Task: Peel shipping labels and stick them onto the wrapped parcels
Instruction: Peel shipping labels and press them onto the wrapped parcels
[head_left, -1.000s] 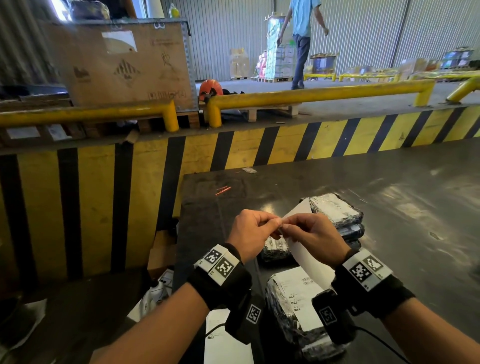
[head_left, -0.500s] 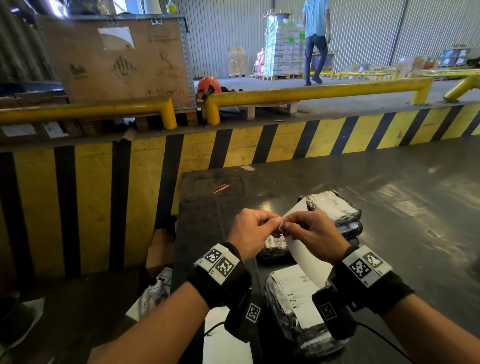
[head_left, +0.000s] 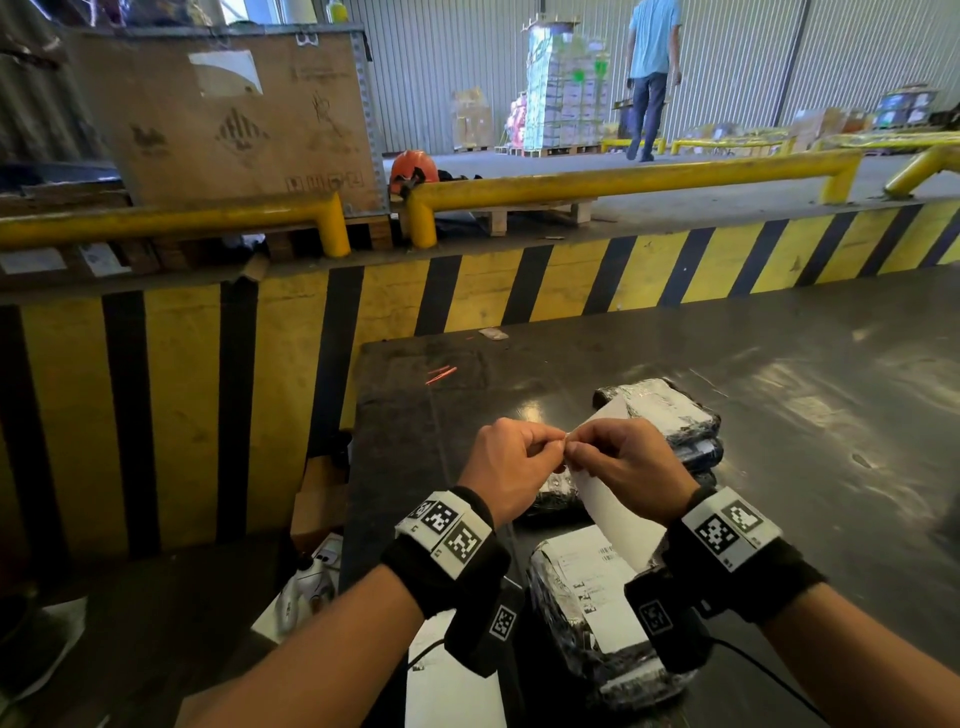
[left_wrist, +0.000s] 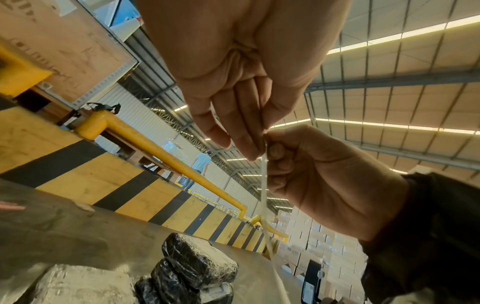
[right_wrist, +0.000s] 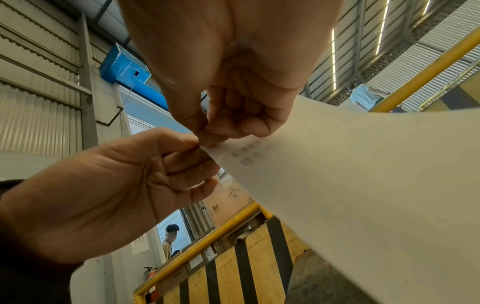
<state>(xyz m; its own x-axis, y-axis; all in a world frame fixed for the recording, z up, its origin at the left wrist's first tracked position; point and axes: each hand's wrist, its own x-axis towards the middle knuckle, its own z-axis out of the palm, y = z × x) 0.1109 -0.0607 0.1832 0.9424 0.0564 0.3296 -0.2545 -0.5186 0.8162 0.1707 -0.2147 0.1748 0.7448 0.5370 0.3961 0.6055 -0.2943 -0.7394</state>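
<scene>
Both hands meet above the dark table (head_left: 779, 395) and pinch the same corner of a white shipping label sheet (head_left: 610, 519). My left hand (head_left: 556, 446) pinches it from the left, my right hand (head_left: 575, 453) from the right. In the left wrist view the label sheet (left_wrist: 264, 185) hangs edge-on between the fingertips of my left hand (left_wrist: 250, 150). The right wrist view has my right hand (right_wrist: 207, 137) on the label sheet (right_wrist: 363, 195), faint print showing through. Below lies a wrapped parcel (head_left: 587, 603) bearing a label. Black wrapped parcels (head_left: 670, 421) are stacked beyond.
A loose white sheet (head_left: 452, 675) lies at the table's near edge. Red scraps (head_left: 441, 374) lie farther back on the table. A yellow-and-black striped barrier (head_left: 467, 296) with yellow rails (head_left: 623, 179) stands behind. A cardboard box (head_left: 317, 499) sits on the floor left. A person (head_left: 652, 73) walks far off.
Both hands stay together, pinching the same label corner, and have barely shifted. The person at the back has walked farther away.
</scene>
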